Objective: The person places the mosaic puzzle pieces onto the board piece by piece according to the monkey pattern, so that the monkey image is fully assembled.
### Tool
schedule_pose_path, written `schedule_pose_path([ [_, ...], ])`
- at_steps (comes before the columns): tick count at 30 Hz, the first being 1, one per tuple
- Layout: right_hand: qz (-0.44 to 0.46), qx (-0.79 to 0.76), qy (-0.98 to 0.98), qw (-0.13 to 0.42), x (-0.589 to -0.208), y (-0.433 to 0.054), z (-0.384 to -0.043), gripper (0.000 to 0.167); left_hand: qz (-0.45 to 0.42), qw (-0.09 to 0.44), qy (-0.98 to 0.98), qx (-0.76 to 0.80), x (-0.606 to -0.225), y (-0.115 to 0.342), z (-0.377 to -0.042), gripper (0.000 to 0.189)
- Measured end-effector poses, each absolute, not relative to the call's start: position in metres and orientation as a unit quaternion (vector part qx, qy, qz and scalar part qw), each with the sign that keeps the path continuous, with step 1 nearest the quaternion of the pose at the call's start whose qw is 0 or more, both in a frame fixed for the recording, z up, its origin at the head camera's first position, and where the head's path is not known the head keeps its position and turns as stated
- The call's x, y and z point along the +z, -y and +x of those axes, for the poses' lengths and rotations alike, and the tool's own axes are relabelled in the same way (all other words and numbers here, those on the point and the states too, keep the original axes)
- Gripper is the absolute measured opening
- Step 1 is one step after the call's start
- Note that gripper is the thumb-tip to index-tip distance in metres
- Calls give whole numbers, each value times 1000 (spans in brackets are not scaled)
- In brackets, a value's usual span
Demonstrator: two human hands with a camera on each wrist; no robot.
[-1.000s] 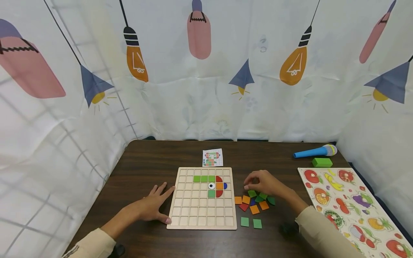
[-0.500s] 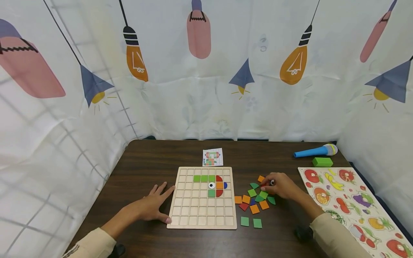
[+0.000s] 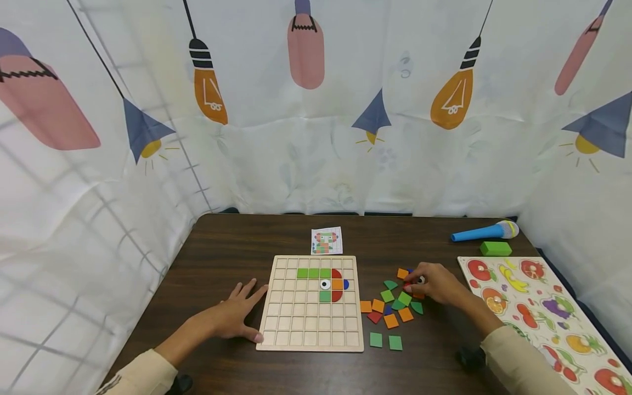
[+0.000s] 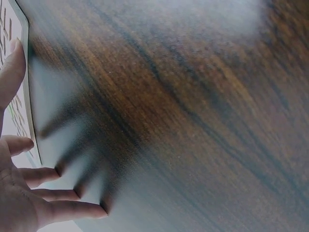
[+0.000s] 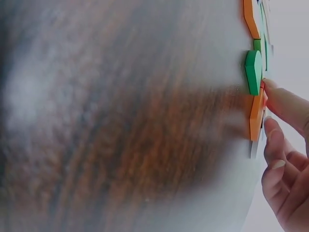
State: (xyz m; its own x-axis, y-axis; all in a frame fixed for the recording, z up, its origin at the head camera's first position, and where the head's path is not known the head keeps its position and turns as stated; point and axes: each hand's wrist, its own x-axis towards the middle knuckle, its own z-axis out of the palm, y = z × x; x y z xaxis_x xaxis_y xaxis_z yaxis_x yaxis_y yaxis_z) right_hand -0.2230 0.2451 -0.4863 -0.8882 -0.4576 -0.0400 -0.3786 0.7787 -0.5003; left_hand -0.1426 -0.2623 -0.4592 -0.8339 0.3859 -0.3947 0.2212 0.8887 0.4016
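Observation:
The left hand [image 3: 231, 316] rests at the left edge of a wooden grid board [image 3: 296, 310], fingers spread and thumb on its lower left corner. Several tiles sit in the board: light green squares [image 3: 313, 273], red rounded pieces [image 3: 337, 296], an orange square [image 3: 337, 284], an eye tile [image 3: 325, 285]. Right of the board the right hand [image 3: 436, 283] reaches into loose tiles, fingers curled, fingertips at a red piece [image 3: 407, 287]. In the right wrist view the thumb [image 5: 288, 106] touches the red edge beside an orange tile [image 5: 256, 116] and a green tile [image 5: 253, 72]; its grip is unclear.
A picture card [image 3: 326, 241] lies behind the board. Two green squares [image 3: 385, 340] lie apart from the loose orange tiles [image 3: 391, 321]. A fruit puzzle board [image 3: 533, 307], a green block [image 3: 496, 249] and a blue toy microphone [image 3: 481, 232] are at the right.
The right hand has moved right and toward the person, uncovering an orange tile and green pieces, then stayed among the tiles by the red piece. The left hand has not moved.

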Motion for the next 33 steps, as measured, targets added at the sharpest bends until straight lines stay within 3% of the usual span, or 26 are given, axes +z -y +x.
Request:
schedule_pose_path([
  [12,-207,-207,-952,85,-484,-249,-219,28,157,252,-940,171,-460,262,-144,111],
  [26,-251,-229,-937,85,-483,-248,-223,24,157,256,-939,169,-456,260,-145,112],
  [33,-230,-218,-944,96,-483,-242,-222,25,161,254,-937,178,-454,259,-144,112],
])
